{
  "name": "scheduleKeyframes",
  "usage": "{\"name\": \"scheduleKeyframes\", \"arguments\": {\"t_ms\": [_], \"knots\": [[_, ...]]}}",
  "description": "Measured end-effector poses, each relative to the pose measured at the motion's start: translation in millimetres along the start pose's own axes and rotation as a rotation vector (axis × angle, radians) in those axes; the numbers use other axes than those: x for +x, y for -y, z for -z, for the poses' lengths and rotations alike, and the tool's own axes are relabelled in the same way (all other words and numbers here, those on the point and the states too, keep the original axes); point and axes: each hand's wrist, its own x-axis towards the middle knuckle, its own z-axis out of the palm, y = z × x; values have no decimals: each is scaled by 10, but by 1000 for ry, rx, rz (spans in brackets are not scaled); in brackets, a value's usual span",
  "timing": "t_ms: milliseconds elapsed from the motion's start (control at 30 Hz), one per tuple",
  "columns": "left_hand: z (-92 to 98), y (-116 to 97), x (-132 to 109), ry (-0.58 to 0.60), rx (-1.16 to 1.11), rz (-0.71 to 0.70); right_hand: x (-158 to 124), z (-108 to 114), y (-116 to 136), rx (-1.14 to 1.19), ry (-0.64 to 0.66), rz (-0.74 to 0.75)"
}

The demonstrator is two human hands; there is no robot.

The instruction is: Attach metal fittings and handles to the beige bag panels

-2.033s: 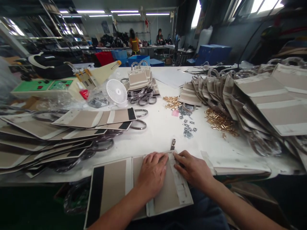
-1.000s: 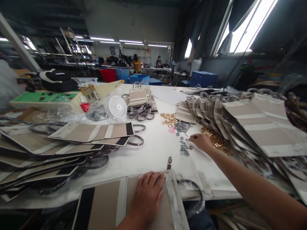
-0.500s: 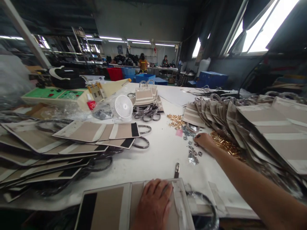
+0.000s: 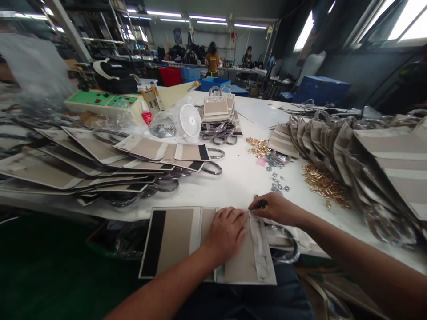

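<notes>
A beige bag panel (image 4: 176, 240) with white strips and a black band lies unfolded at the table's front edge. My left hand (image 4: 228, 233) rests flat on its middle, fingers stretched toward the far edge. At the panel's upper right edge, my right hand (image 4: 275, 209) is closed in a pinch. A small dark spot shows at its fingers, but what they hold is hidden. A plastic-wrapped handle (image 4: 290, 246) curves out from the panel's right side. Small metal plates (image 4: 280, 186) lie scattered beyond my right hand.
Gold-coloured metal pieces (image 4: 323, 184) lie in a heap on the right, with a smaller heap (image 4: 256, 146) farther back. Bag panels are stacked on the left (image 4: 130, 166) and right (image 4: 383, 155). A white fan (image 4: 190, 120) stands at the back. People work in the distance.
My right hand has come back from the scattered metal plates to the panel's upper edge. My left hand stays on the panel. The view has shifted, showing more of the panel.
</notes>
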Motion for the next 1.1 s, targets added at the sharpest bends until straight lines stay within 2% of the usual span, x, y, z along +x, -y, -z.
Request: {"name": "scheduleKeyframes", "arguments": {"t_ms": [67, 200, 400, 600, 867, 1100], "knots": [[8, -11, -10, -4, -5, 4, 26, -46, -6, -13, 41, 7], [34, -26, -26, -15, -17, 8, 55, -76, -48, -46, 34, -2], [56, -38, -35, -24, -19, 2, 7, -61, -31, 43, 77, -14], [32, -38, -27, -28, -14, -1, 52, -136, -36, -135, 38, 23], [92, -43, -15, -25, -46, -6, 60, -287, -195, -266, -131, 14], [83, -59, 271, -37, -52, 73, -61, -399, -200, -244, -256, -13]]}}
